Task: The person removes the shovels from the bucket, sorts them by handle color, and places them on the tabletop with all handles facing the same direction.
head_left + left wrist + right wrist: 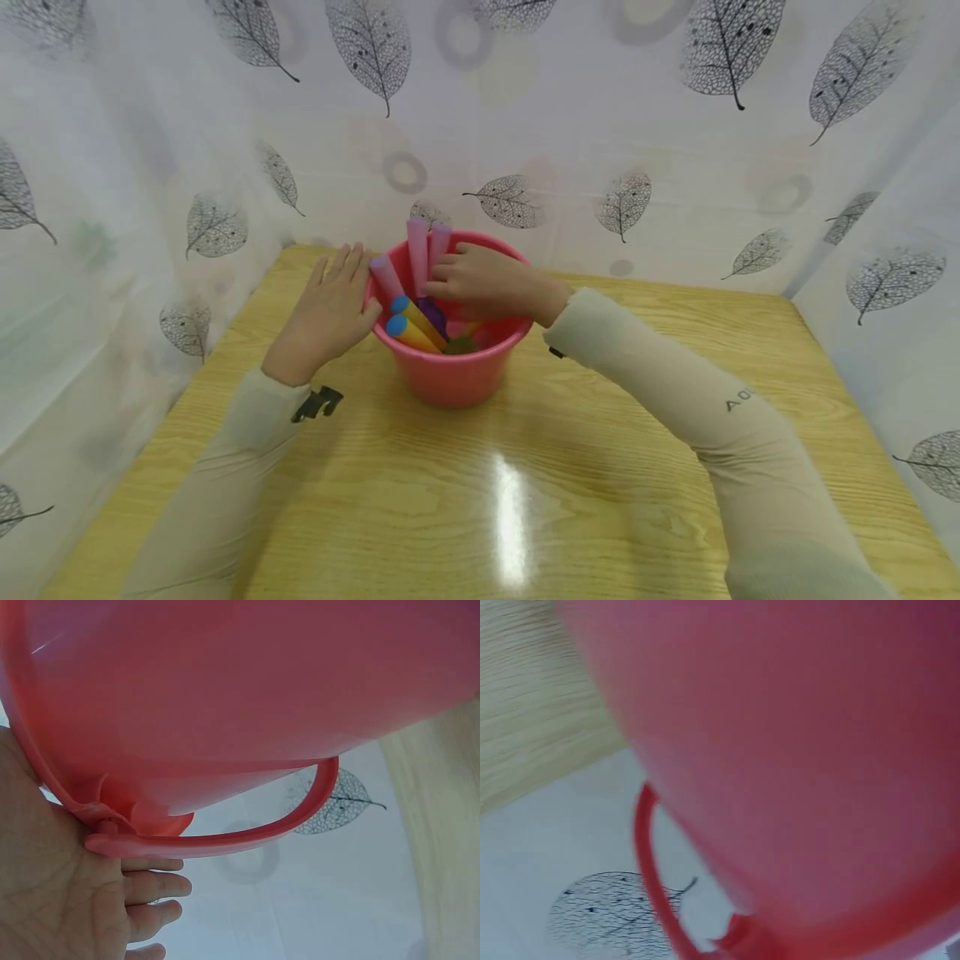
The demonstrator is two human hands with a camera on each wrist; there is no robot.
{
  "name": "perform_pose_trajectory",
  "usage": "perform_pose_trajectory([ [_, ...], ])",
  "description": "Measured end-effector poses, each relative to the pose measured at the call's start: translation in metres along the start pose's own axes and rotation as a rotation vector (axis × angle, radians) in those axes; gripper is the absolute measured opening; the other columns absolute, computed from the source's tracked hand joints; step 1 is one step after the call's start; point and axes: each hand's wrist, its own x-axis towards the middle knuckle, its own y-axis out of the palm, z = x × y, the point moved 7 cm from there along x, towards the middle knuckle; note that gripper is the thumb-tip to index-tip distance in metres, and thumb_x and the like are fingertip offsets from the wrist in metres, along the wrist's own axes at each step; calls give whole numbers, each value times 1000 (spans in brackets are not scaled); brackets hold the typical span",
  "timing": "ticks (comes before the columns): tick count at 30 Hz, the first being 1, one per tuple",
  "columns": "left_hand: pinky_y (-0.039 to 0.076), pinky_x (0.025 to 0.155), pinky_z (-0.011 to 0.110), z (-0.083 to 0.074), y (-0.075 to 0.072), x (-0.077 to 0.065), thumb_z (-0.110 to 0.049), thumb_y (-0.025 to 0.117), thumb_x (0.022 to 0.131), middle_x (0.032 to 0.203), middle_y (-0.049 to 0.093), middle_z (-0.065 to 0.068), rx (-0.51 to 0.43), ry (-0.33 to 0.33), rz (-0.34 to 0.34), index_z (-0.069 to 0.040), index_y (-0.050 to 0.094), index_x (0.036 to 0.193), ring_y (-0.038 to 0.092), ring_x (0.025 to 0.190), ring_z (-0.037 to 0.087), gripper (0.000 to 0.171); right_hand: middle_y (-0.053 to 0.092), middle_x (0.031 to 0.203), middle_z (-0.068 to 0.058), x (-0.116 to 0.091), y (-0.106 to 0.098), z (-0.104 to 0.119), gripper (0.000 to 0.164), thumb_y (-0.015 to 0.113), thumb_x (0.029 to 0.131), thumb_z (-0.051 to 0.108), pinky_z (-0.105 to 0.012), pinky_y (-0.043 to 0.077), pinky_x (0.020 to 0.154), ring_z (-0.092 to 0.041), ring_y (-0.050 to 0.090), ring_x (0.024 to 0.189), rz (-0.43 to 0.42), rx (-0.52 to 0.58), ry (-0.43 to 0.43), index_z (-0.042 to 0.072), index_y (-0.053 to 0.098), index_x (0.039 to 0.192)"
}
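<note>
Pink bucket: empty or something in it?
Not empty: the head view shows blue-ended yellow pieces and pinkish pieces inside the pink bucket; the right hand hides part.

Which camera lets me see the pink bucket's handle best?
The left wrist view: it shows the handle clearly, curving from its joint at the rim. The right wrist view shows a blurred stretch, cut off at the bottom; the head view doesn't reveal it.

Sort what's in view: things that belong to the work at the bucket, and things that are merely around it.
Likely part of the job:
pink bucket
left hand, at its rim
right hand, inside it
pale pink sticks, yellow sticks with blue ends, and purple piece, all in it

Probably just surroundings:
wooden table, underneath
leaf-print curtain, behind
</note>
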Motion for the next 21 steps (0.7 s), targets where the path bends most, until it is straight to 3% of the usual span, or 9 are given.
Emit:
perform_pose_trajectory([
  [3, 3, 117, 57, 0, 0, 0, -25, 33, 95, 155, 11, 25, 1, -2, 0, 8, 14, 147, 6, 145, 41, 65, 68, 108, -6, 4, -17, 8, 33, 57, 90, 24, -36, 48, 91, -23, 61, 99, -72, -21, -17, 14, 59, 122],
  [7, 4, 117, 57, 0, 1, 0, -25, 34, 95, 155, 12, 25, 9, 1, -5, 8, 14, 147, 7, 145, 41, 65, 67, 112, -6, 13, -27, 16, 34, 57, 92, 25, -35, 46, 94, -21, 61, 103, -71, -12, -34, 14, 57, 124],
  [15, 4, 117, 57, 1, 2, 1, -25, 34, 95, 155, 11, 26, 15, 5, -5, 9, 14, 147, 7, 145, 40, 65, 65, 120, -5, 25, -24, 26, 38, 56, 92, 24, -35, 45, 101, -22, 59, 109, 0, -6, -71, 19, 57, 129],
  [21, 3, 118, 57, 2, 2, 2, -26, 37, 95, 155, 10, 25, 15, -1, 5, 8, 14, 147, 6, 145, 40, 66, 67, 115, -4, 21, -22, 24, 36, 58, 91, 25, -33, 47, 96, -21, 60, 104, -20, 15, -66, 18, 58, 126],
])
